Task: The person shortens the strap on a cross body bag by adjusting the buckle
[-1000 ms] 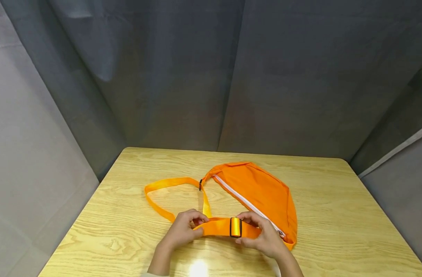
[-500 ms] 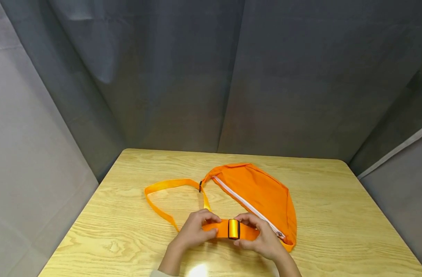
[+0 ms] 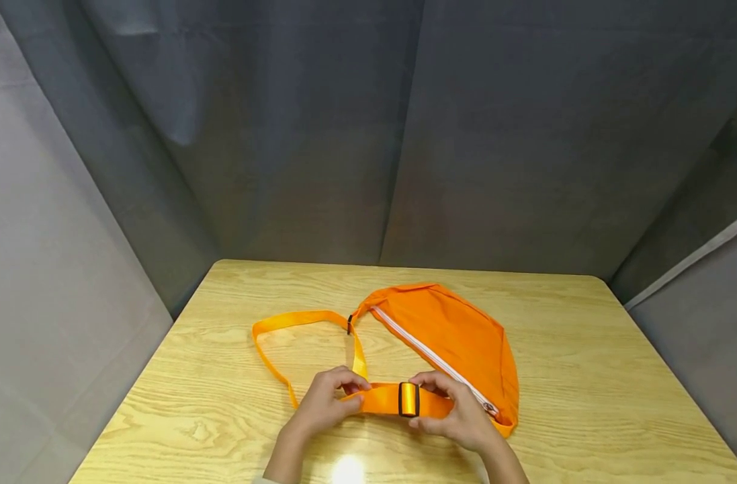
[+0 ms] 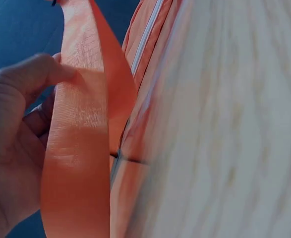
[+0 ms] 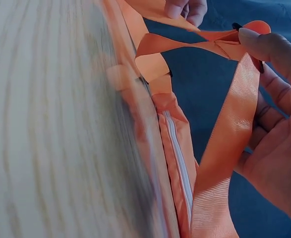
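An orange bag (image 3: pixel 449 329) with a white zipper (image 3: pixel 428 353) lies on the table, its orange strap (image 3: pixel 295 318) looping out to the left. My left hand (image 3: pixel 324 405) pinches the strap between thumb and fingers, left of a black slide buckle (image 3: pixel 408 399). At the buckle's right edge, my right hand (image 3: pixel 455 413) grips buckle and strap with thumb below and fingers above. In the left wrist view the thumb presses the flat webbing (image 4: pixel 81 119). From the right wrist, the thumb (image 5: pixel 257 42) sits on the strap at the buckle.
The wooden table (image 3: pixel 586 376) spreads around the bag. A second black strap fitting (image 3: pixel 350 325) sits near the bag's upper left corner. Dark grey curtains (image 3: pixel 295 134) stand behind the table, and lighter panels (image 3: pixel 72 269) flank it.
My left hand slid right along the strap toward the buckle, then back left, exposing more webbing. The buckle shifted slightly left in the right hand's grip. The bag stayed put.
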